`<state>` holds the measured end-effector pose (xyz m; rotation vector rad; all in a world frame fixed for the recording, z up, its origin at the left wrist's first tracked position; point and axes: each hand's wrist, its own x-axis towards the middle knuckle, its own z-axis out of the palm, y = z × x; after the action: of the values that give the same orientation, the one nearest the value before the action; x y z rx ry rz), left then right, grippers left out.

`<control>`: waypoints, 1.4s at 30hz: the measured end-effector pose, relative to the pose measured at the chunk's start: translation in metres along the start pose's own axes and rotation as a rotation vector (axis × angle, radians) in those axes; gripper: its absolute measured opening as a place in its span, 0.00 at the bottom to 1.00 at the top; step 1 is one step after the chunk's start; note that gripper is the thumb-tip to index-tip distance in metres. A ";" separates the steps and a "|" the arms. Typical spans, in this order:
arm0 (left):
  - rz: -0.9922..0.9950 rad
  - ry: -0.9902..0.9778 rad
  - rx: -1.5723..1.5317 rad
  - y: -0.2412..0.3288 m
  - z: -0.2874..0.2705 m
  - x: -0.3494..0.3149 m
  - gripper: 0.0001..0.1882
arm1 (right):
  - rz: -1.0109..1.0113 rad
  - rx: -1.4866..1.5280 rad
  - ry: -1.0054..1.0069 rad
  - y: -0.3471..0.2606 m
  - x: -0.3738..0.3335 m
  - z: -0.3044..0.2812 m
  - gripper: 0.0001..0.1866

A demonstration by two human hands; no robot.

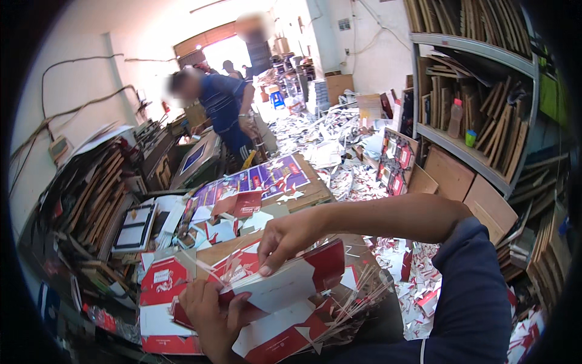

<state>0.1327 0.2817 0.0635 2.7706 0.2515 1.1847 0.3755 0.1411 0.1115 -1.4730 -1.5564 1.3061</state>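
Observation:
My left hand (pixel 209 312) is closed on the lower left end of a stack of red and white cut card sheets (pixel 285 291), tilted up on edge, its thumb on the white face. From above, my right hand (pixel 288 239) reaches across with curled fingers pinching at the stack's top edge. Thin pale offcut strips (pixel 212 272) stick out beside the stack. More strips (pixel 364 297) bristle at its right end. Beneath it lies another red and white card sheet (pixel 282 340). To the left of my left hand rest red and white flat cut sheets (pixel 163 279).
A wooden worktable (pixel 318 191) carries a purple printed sheet (pixel 267 179) and scraps. Paper waste (pixel 339 151) covers the floor ahead and right. Metal shelving (pixel 473 57) with boards stands right; stacked boards (pixel 97 188) lean left. A person in a blue shirt (pixel 221 103) bends at a machine.

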 end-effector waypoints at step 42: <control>0.013 -0.003 -0.023 0.000 -0.008 -0.013 0.21 | -0.081 -0.711 0.440 -0.033 -0.019 0.068 0.16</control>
<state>0.1182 0.2798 0.0600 2.7583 0.2187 1.1789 0.3049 0.1099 0.1238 -1.9170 -1.8223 0.3203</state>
